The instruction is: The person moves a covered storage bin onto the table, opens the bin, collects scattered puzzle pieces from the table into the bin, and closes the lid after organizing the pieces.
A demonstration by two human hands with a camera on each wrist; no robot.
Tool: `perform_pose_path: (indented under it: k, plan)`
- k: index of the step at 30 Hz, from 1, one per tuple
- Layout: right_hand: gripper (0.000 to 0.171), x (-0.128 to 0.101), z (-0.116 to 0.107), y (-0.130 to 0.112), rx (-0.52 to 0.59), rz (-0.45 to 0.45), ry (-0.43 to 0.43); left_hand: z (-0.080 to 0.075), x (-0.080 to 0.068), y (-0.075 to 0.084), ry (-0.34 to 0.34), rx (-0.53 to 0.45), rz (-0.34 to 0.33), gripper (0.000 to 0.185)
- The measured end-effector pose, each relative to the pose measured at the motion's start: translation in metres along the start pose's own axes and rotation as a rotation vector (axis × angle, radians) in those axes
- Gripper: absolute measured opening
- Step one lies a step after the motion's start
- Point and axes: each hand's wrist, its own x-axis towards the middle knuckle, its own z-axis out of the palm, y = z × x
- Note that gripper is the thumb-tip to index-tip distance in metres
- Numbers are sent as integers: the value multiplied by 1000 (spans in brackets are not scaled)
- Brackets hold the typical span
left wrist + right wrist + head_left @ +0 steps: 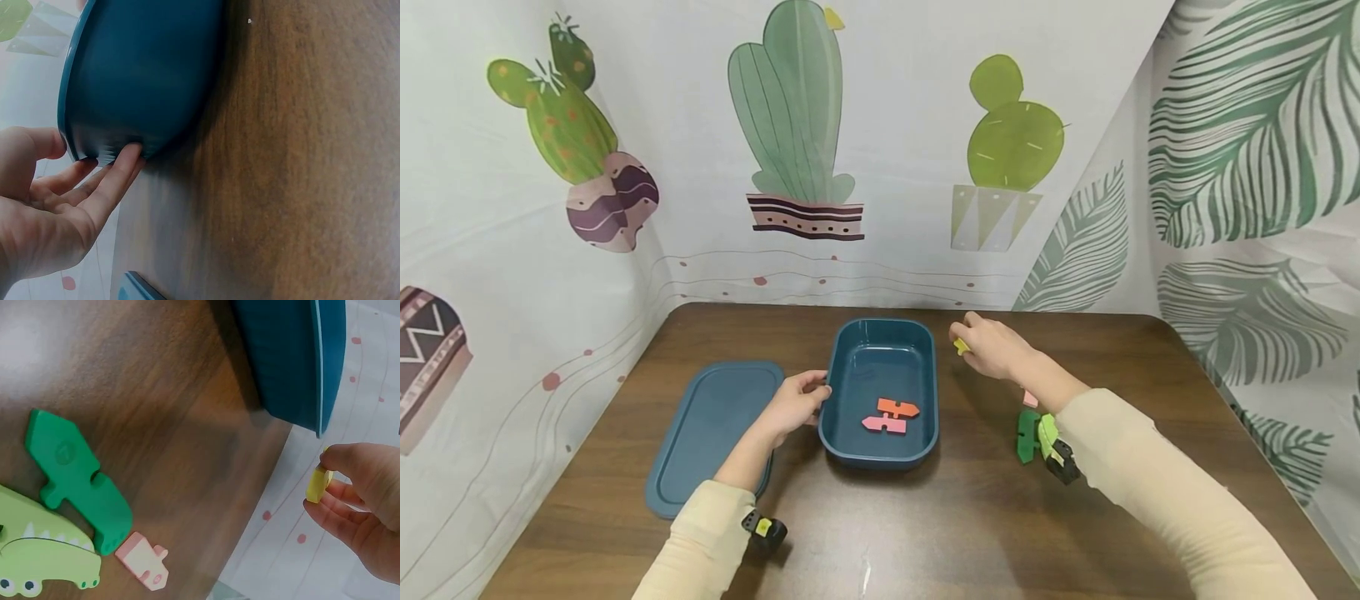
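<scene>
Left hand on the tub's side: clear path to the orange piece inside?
Probably yes. The left hand touches the outer wall of the open blue tub, its lid lies off beside it, and nothing covers the orange piece inside; only the rim to clear.

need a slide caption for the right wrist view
Right hand pinches a yellow piece beside the teal box; green piece, pink piece and crocodile piece lie on the table.

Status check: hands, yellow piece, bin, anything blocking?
Right hand pinches yellow piece, off the table. Left hand fingertips touch teal bin wall. Bin holds orange piece, pink piece. Nothing between.
</scene>
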Motion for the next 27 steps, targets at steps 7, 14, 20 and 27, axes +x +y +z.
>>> perform_pose_path:
  k: [7, 14, 20, 27]
  plan:
    - [26, 8, -2, -6, -25, -2, -14, 0, -1, 1, -4, -1, -1, 42]
    - [27, 15, -9, -15, -7, -17, -13, 0, -2, 3, -4, -1, -1, 42]
    - [27, 20, -10, -21, -15, -35, -33, 0, -2, 2, -3, 0, 1, 43]
    - [27, 23, -9, -27, -16, -59, -32, -2, -2, 3, -22, 13, 18, 44]
